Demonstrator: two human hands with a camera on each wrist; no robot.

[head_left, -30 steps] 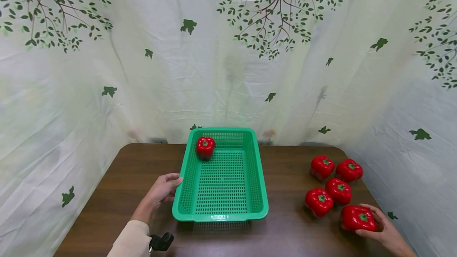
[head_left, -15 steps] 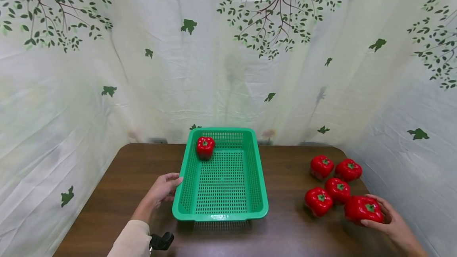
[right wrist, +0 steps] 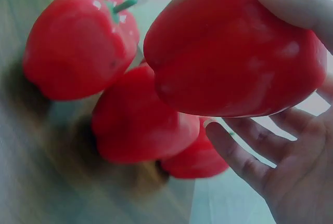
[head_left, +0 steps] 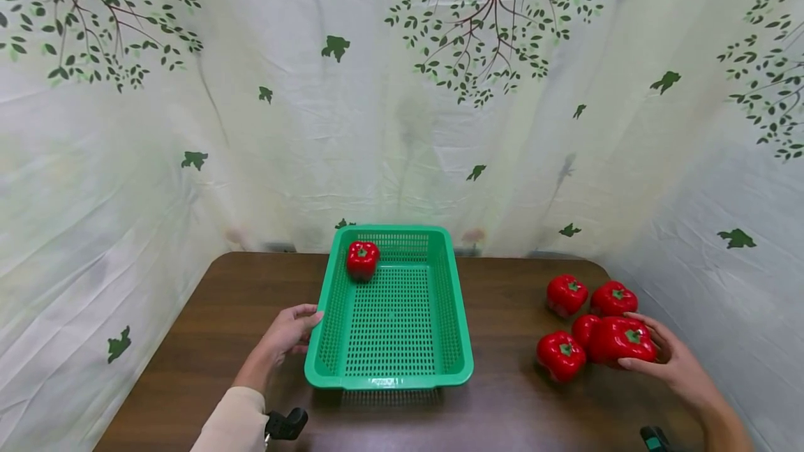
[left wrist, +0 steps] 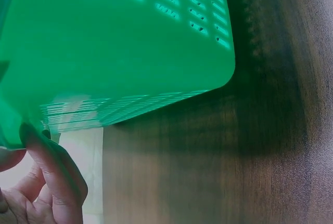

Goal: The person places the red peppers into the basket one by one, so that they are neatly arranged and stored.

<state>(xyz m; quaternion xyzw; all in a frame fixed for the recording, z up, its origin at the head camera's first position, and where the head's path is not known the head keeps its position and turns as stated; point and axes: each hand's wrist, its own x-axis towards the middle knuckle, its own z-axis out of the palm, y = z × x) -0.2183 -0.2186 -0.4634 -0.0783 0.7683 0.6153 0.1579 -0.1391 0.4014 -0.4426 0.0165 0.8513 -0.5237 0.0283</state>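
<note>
At the right of the head view, my right hand (head_left: 668, 358) grips a red bell pepper (head_left: 622, 340), thumb on the near side and fingers round the far side. The right wrist view shows this held pepper (right wrist: 234, 47) close up, raised in front of the others. It partly hides another red pepper (head_left: 584, 328) behind it. My left hand (head_left: 289, 333) pinches the left rim of a green perforated basket (head_left: 389, 382); its fingers (left wrist: 52, 167) show at the rim in the left wrist view. One red pepper (head_left: 362, 260) sits in the basket's far left corner.
More red peppers stand on the brown wooden table (head_left: 502, 410): one at the near left of the group (head_left: 561, 356), one at the back (head_left: 566, 295), one at the back right (head_left: 614, 298). A white leaf-print curtain (head_left: 402, 124) hangs behind and beside the table.
My right hand has lifted the pepper from the table's near right and carried it away from me, in front of the middle pepper. My left hand and the basket stay in place.
</note>
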